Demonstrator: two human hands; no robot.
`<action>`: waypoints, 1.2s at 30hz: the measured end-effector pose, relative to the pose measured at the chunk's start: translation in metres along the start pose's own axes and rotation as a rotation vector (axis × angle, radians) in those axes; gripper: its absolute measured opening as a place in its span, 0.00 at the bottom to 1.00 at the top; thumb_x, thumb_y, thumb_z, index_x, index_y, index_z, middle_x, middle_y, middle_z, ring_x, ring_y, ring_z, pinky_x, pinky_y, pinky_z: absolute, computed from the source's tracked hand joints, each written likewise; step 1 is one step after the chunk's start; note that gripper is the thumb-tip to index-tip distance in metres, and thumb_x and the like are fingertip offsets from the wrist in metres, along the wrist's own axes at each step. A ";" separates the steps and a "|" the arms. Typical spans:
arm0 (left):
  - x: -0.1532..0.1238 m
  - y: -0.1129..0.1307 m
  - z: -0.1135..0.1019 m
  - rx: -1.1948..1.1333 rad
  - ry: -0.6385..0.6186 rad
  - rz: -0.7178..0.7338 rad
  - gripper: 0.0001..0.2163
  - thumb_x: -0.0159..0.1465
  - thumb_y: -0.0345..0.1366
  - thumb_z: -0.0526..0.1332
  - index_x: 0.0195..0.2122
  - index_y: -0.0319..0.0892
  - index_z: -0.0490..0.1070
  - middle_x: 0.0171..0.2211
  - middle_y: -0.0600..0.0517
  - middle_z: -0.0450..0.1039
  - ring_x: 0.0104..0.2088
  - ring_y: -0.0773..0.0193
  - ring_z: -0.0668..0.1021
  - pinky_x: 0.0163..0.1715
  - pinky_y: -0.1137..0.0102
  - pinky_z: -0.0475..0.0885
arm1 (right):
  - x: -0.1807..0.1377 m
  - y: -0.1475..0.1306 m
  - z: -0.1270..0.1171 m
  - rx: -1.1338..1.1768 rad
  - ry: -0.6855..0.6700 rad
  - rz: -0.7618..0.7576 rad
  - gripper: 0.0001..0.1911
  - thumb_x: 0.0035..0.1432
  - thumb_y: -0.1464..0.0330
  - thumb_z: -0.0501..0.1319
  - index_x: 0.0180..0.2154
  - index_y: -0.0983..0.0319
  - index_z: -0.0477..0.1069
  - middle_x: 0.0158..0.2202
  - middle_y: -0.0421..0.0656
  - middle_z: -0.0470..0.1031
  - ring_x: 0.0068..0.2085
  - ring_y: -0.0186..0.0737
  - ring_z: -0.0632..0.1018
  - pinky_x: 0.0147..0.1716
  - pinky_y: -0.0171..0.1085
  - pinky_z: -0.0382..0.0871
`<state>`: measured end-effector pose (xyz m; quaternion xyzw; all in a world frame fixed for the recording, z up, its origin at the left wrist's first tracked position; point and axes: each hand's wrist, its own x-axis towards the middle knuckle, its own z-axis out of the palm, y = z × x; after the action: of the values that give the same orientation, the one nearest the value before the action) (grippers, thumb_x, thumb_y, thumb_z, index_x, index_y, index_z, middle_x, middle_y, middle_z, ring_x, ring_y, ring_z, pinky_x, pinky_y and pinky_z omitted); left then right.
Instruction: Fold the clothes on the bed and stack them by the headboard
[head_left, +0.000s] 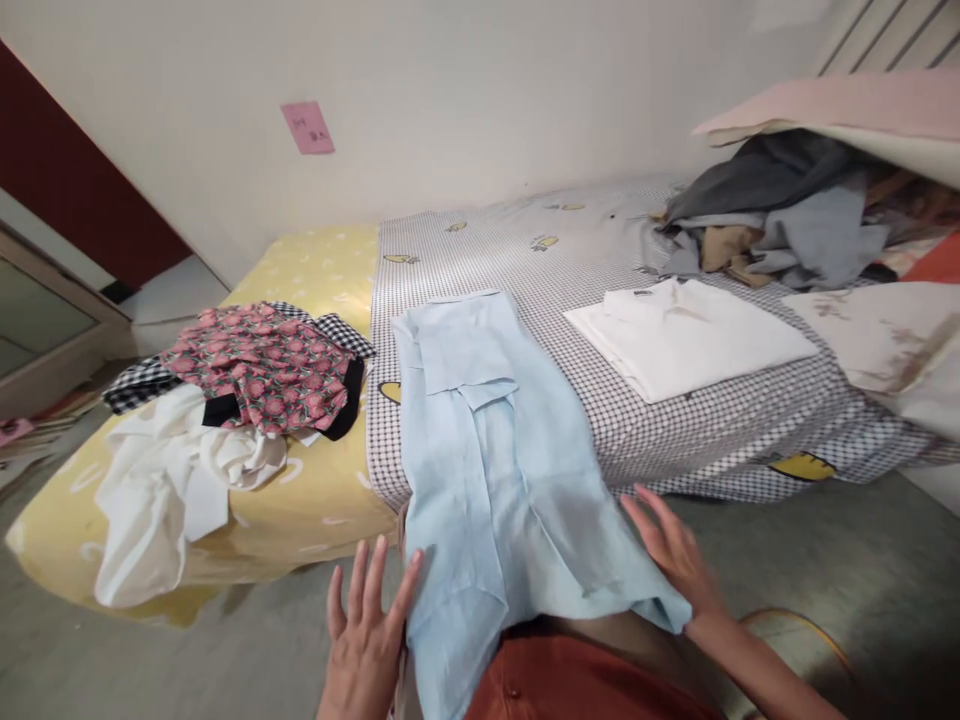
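- Since the blue garment overhangs the bed, it could totally slide off
- my left grip: splayed, empty
- right grip: loosely open, empty too

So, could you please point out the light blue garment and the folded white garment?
Light blue garment (491, 475), head view: middle of its length.
Folded white garment (705, 345), head view: middle of its top.

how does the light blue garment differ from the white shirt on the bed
The light blue garment is long, its lower end hanging past the checked sheet; the white shirt is folded compactly. The garment lies between the left hand and right hand; the shirt lies apart from them. Both rest at least partly on the sheet.
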<state>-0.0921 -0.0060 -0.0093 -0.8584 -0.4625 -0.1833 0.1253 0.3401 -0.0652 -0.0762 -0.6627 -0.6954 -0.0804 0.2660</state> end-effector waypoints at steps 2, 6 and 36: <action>0.014 -0.001 -0.009 0.005 0.023 0.155 0.36 0.65 0.29 0.59 0.71 0.60 0.52 0.77 0.51 0.34 0.76 0.52 0.42 0.73 0.47 0.35 | 0.016 -0.005 -0.016 -0.057 -0.050 -0.197 0.33 0.68 0.69 0.53 0.71 0.46 0.52 0.73 0.50 0.52 0.71 0.58 0.59 0.64 0.62 0.59; 0.037 0.004 -0.012 -0.008 0.057 0.447 0.20 0.67 0.38 0.63 0.59 0.59 0.72 0.75 0.55 0.47 0.75 0.48 0.45 0.72 0.43 0.34 | 0.045 -0.017 -0.039 -0.054 -0.189 -0.435 0.27 0.67 0.76 0.56 0.59 0.41 0.70 0.73 0.37 0.55 0.75 0.52 0.49 0.68 0.64 0.47; 0.255 -0.064 0.062 -1.673 -0.333 -1.165 0.14 0.55 0.33 0.74 0.42 0.36 0.77 0.36 0.40 0.84 0.40 0.51 0.86 0.46 0.59 0.81 | 0.261 0.002 0.014 1.643 -0.527 0.750 0.25 0.49 0.59 0.74 0.47 0.59 0.72 0.46 0.49 0.83 0.45 0.47 0.83 0.51 0.47 0.76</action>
<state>-0.0044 0.2434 0.0473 -0.3284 -0.5425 -0.3573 -0.6857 0.3439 0.1714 0.0355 -0.4450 -0.3134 0.6789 0.4927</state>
